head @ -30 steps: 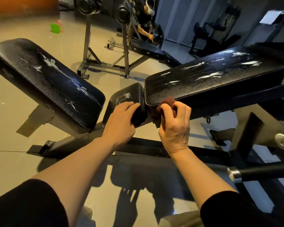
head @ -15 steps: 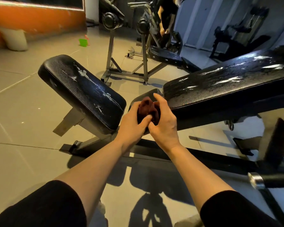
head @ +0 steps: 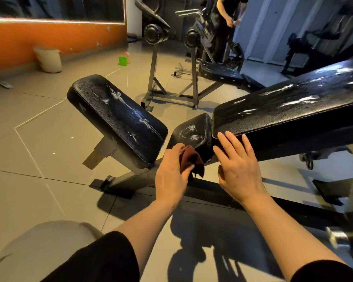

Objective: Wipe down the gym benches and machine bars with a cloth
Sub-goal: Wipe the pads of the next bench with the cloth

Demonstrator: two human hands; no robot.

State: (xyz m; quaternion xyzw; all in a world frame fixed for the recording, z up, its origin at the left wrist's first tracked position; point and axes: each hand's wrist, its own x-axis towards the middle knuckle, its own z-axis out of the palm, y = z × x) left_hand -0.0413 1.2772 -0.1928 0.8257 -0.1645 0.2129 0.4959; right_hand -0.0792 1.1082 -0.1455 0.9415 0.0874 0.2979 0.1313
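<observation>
My left hand [head: 172, 171] holds a dark brown cloth [head: 192, 160] against the near edge of a small black seat pad [head: 193, 131] streaked with white residue. My right hand [head: 237, 165] is open with fingers spread, hovering just below the near end of the long black bench pad [head: 289, 110], which looks wet and shiny. To the left, an inclined black back pad [head: 116, 117] shows white streaks along its middle. The bench's black frame bar [head: 208, 187] runs under both hands.
A grey rack with weight plates [head: 155, 33] stands behind the benches, with another bench [head: 222, 73] beyond it. A person [head: 226, 15] stands at the far machine. A beige bin [head: 48, 59] and green cup [head: 122, 61] sit by the orange wall. A chrome-tipped bar [head: 338, 240] juts at lower right.
The cloth passed from my right hand to my left. My right hand let go and opened beside the long pad. The view swung left and back.
</observation>
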